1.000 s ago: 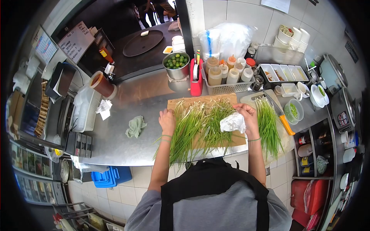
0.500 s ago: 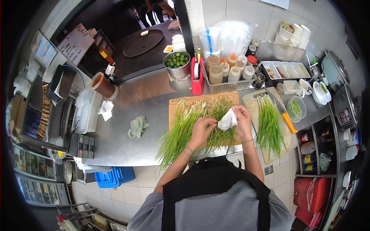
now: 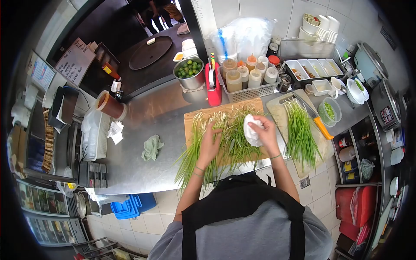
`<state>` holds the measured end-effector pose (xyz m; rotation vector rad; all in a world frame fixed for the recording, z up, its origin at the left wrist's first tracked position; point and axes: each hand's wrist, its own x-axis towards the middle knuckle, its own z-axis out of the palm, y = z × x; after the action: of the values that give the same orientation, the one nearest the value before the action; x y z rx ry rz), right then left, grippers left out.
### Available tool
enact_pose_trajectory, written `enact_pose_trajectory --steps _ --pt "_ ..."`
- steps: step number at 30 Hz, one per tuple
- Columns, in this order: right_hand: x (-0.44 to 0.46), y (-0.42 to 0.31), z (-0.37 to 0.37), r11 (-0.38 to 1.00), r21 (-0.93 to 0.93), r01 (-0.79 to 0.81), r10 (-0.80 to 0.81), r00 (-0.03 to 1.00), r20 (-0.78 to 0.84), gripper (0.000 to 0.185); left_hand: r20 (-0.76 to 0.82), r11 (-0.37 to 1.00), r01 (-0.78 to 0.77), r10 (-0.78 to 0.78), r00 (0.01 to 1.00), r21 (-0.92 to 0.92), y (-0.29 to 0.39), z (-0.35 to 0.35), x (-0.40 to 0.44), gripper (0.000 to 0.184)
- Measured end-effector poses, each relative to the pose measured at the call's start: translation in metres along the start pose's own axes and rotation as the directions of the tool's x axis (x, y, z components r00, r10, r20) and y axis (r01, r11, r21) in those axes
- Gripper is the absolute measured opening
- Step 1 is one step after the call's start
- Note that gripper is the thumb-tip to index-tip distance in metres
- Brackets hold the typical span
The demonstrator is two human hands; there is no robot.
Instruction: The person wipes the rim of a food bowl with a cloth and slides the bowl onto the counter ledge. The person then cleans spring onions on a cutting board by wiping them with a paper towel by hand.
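Observation:
My right hand (image 3: 265,135) grips a crumpled white cloth (image 3: 251,131), possibly a paper towel, above the right-hand pile of thin green onions (image 3: 236,143). On the left-hand bunch of green onions (image 3: 195,145), my left hand (image 3: 210,144) rests with its fingers apart; whether any stalk is between them is hard to make out. Both piles lie on a brown board (image 3: 255,104), their pale ends toward the back and leaves hanging over the counter's front edge. A further bunch (image 3: 300,130) lies on a pale cutting board (image 3: 277,106) at right, beside an orange-handled knife (image 3: 321,128).
A crumpled greenish cloth (image 3: 152,147) lies on the steel counter (image 3: 125,169). Behind the boards stand a pot of green citrus (image 3: 189,82), a red dispenser (image 3: 213,89) and a basket of squeeze bottles (image 3: 247,93). A tub of chopped greens (image 3: 329,111) sits at right.
My left hand has moved left and its fingers have spread from a pinch. My right hand with the white cloth has shifted slightly left and down. The camera view has shifted a little.

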<state>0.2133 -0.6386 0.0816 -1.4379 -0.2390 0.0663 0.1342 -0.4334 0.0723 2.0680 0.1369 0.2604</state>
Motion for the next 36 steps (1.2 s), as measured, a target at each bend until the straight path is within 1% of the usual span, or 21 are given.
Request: enact_pose_trajectory --steps 1,2,3,4,7,8,9,10,11,13,15,16,19,22,25,28,31,34,36 --pt "0.0 0.01 0.005 0.971 -0.177 0.161 -0.156 0.987 0.038 0.018 0.127 0.956 0.14 -0.11 0.986 -0.258 0.025 0.006 0.0 0.055" --pt "-0.004 0.004 0.014 0.931 -0.255 0.259 -0.242 0.965 0.099 0.019 0.135 0.934 0.093 -0.049 0.99 -0.344 0.028 0.018 0.0 0.055" --pt "-0.008 -0.001 0.02 0.899 -0.33 0.29 -0.249 0.955 0.162 0.019 0.137 0.903 0.047 0.013 0.991 -0.426 0.03 0.027 0.0 0.054" --pt "-0.009 -0.003 0.023 0.861 -0.395 0.32 -0.272 0.947 0.173 0.019 0.134 0.864 0.003 0.076 0.988 -0.504 0.031 0.031 0.0 0.054" --pt "-0.001 0.005 0.016 0.746 -0.551 0.374 -0.346 0.925 0.16 0.02 0.088 0.907 -0.006 0.047 0.995 -0.422 0.033 0.007 -0.007 0.051" --pt "0.001 0.009 0.011 0.707 -0.596 0.38 -0.372 0.917 0.144 0.02 0.003 0.953 0.012 -0.012 1.0 -0.303 0.026 -0.002 -0.01 0.048" --pt "0.0 0.005 0.009 0.76 -0.55 0.346 -0.342 0.933 0.113 0.02 -0.096 0.996 -0.035 0.043 0.994 0.086 0.007 -0.011 -0.011 0.046" --pt "-0.003 -0.002 0.007 0.809 -0.501 0.309 -0.308 0.947 0.086 0.02 -0.166 0.885 -0.04 0.131 0.977 0.464 -0.015 -0.017 -0.011 0.044" --pt "-0.005 -0.006 0.005 0.853 -0.447 0.27 -0.272 0.96 0.061 0.02 -0.211 0.848 0.021 0.108 0.972 0.53 -0.035 -0.019 -0.012 0.043" --pt "-0.004 -0.002 0.004 0.882 -0.417 0.219 -0.219 0.975 0.047 0.021 -0.304 0.752 0.148 0.073 0.95 0.643 -0.066 -0.021 -0.015 0.042" --pt "-0.003 -0.004 0.005 0.901 -0.39 0.189 -0.192 0.981 0.031 0.021 -0.267 0.8 0.22 -0.078 0.961 0.559 -0.08 -0.026 -0.017 0.041" --pt "-0.002 -0.004 0.005 0.901 -0.387 0.198 -0.204 0.979 0.027 0.021 -0.242 0.817 0.259 -0.152 0.958 0.515 -0.083 -0.03 -0.017 0.041" --pt "0.0 -0.002 0.004 0.9 -0.378 0.215 -0.224 0.974 0.021 0.021 -0.277 0.891 0.278 -0.182 0.943 0.36 -0.087 -0.044 -0.02 0.031" --pt "0.0 0.002 0.001 0.902 -0.374 0.215 -0.222 0.975 0.024 0.021 -0.307 0.717 0.229 -0.021 0.951 0.658 -0.099 -0.052 -0.018 0.018" --pt "0.001 0.004 0.0 0.898 -0.385 0.214 -0.222 0.975 0.026 0.021 -0.306 0.685 0.168 0.084 0.948 0.709 -0.089 -0.042 -0.017 0.008" --pt "-0.001 0.004 0.001 0.898 -0.38 0.222 -0.23 0.973 0.027 0.022 -0.262 0.647 0.158 0.068 0.963 0.746 -0.081 -0.035 -0.015 0.011" --pt "-0.002 0.003 0.0 0.909 -0.362 0.207 -0.213 0.977 0.024 0.022 -0.272 0.583 0.183 0.068 0.96 0.791 -0.086 -0.034 -0.01 0.009" --pt "-0.003 0.0 -0.002 0.914 -0.352 0.201 -0.206 0.978 0.024 0.022 -0.294 0.632 0.191 0.061 0.954 0.751 -0.092 -0.039 -0.008 0.011" --pt "-0.003 -0.002 -0.004 0.906 -0.367 0.213 -0.222 0.975 0.018 0.022 -0.294 0.784 0.122 0.079 0.953 0.609 -0.093 -0.052 -0.009 0.013"
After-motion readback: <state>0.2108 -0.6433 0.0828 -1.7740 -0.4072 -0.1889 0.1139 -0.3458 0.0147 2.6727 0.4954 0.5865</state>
